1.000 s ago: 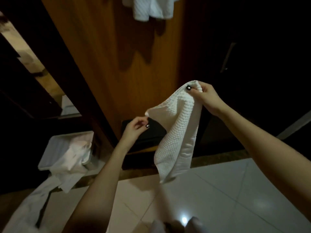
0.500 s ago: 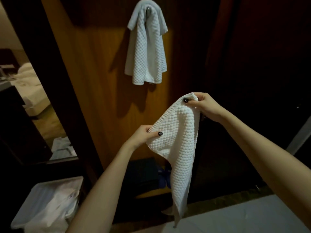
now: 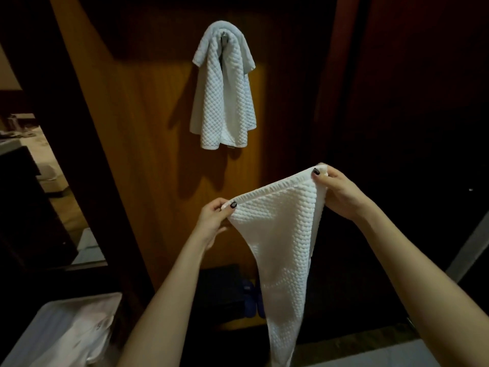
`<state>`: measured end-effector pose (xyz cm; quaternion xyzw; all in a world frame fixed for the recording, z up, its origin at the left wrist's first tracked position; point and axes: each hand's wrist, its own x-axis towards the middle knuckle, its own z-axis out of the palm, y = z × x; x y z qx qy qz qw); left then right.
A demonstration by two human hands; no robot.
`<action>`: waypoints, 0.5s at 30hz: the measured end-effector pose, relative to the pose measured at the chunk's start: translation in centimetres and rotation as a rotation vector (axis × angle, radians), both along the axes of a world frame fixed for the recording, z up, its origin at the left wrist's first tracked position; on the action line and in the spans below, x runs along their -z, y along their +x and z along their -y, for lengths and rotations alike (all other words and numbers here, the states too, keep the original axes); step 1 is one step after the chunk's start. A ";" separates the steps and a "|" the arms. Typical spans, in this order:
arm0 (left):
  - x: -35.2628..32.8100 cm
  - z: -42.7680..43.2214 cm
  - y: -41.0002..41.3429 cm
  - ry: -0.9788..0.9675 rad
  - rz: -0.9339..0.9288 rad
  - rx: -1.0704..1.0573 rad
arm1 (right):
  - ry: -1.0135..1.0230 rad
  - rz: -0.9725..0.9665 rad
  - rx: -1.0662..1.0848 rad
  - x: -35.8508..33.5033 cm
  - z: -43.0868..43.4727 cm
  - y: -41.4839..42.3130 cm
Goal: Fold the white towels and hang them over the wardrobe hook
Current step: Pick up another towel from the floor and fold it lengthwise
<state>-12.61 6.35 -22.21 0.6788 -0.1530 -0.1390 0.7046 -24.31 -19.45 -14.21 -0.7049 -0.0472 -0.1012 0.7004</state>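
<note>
**Head view, read left to right.** At seven o'clock, a pale rectangular plastic tray point(image 3: 79, 299) holds crumpled white cloth point(image 3: 87, 335). The orange-brown wooden wardrobe panel point(image 3: 148, 144) fills the middle. At twelve o'clock on it, a hung white waffle-weave towel point(image 3: 225, 102) drapes over a small metal hook point(image 3: 223, 35). At the panel's foot, a dark box point(image 3: 219, 287) sits just beside blue slippers point(image 3: 251, 300).

At centre, I see the left hand point(image 3: 214, 221) pinching one hemmed corner of a second white waffle-weave towel point(image 3: 280, 234) between thumb and fingers. The right hand point(image 3: 341, 192), at two o'clock from the left and higher, pinches the opposite corner. The hands are apart, each clamped on the cloth, with the top hem drawn nearly straight between them. This towel hangs in the air in front of the panel, at about five o'clock from the hook and well below it. It narrows downward and its lower end leaves the frame.

**Handling, as I judge it.** The towel is light, soft and wholly limp, so it takes no shape unsupported. The raised weave should give dry fingers good purchase. I would grip the stitched hem corners for folding, then take the fold line for draping. The hook already carries cloth, so a lopsided fall could slide off.
</note>
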 end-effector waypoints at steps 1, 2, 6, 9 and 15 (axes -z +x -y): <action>-0.5 0.9 -0.3 -0.078 0.012 -0.038 | 0.045 -0.002 -0.032 0.0 0.4 -0.1; -1.1 1.7 -0.6 -0.180 0.020 -0.062 | 0.090 -0.004 -0.064 0.1 0.8 -0.1; -4.7 4.6 -1.9 -0.553 -0.005 0.003 | 0.237 0.050 -0.165 -0.7 1.7 -0.3; -7.5 6.6 -2.8 -0.622 0.004 0.116 | 0.233 0.099 -0.280 -2.5 0.7 0.0; -11.2 9.2 -4.9 -0.532 0.214 0.296 | 0.240 0.195 -0.327 -3.2 -1.6 1.5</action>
